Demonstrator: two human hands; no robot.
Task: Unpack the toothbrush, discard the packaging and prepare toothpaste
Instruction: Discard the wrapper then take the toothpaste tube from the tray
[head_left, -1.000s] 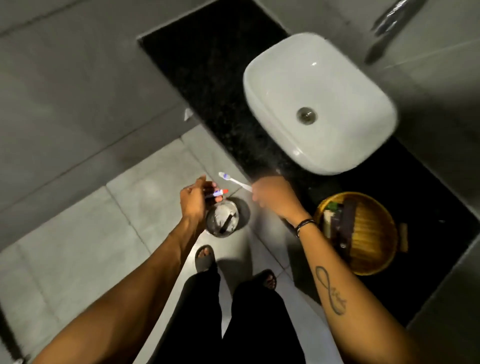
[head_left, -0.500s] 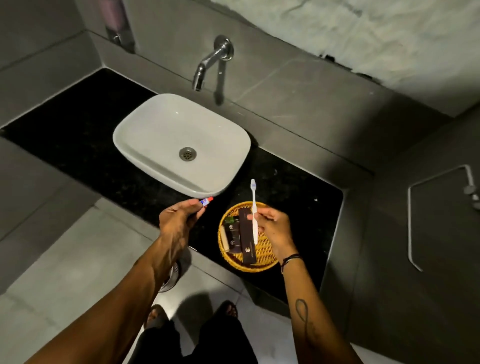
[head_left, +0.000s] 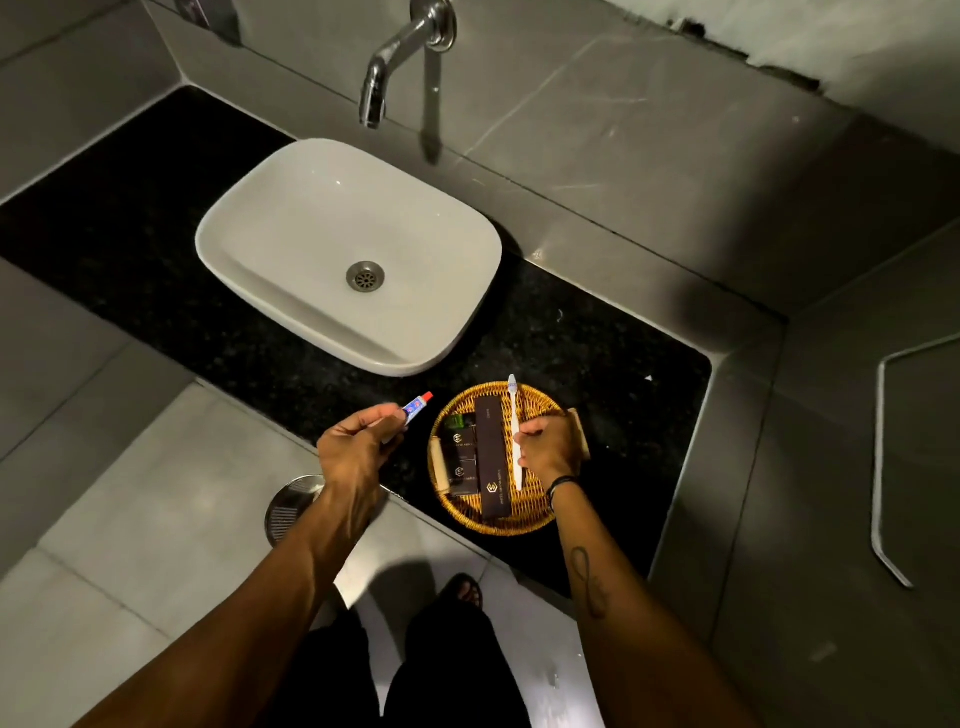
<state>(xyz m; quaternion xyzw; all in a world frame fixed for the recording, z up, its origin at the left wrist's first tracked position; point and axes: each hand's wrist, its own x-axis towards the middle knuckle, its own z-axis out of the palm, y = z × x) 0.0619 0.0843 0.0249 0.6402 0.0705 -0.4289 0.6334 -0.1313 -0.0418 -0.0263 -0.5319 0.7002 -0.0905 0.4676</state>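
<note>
Beyond both hands, the white basin (head_left: 348, 249) is sitting on the black counter (head_left: 597, 343); beneath the right hand (head_left: 550, 447) the wicker tray (head_left: 457, 512) is holding dark boxes; this hand is gripping the bare toothbrush (head_left: 515, 431), bristles pointing away; the left hand (head_left: 358, 447) is pinching the small toothpaste tube (head_left: 415, 408), red cap seemingly on. Judged step: preparing toothpaste; uncapping is coming next, needing both hands together. Compared with half a second ago, the hands are holding nearly the same poses, still apart; the view is sitting closer.
</note>
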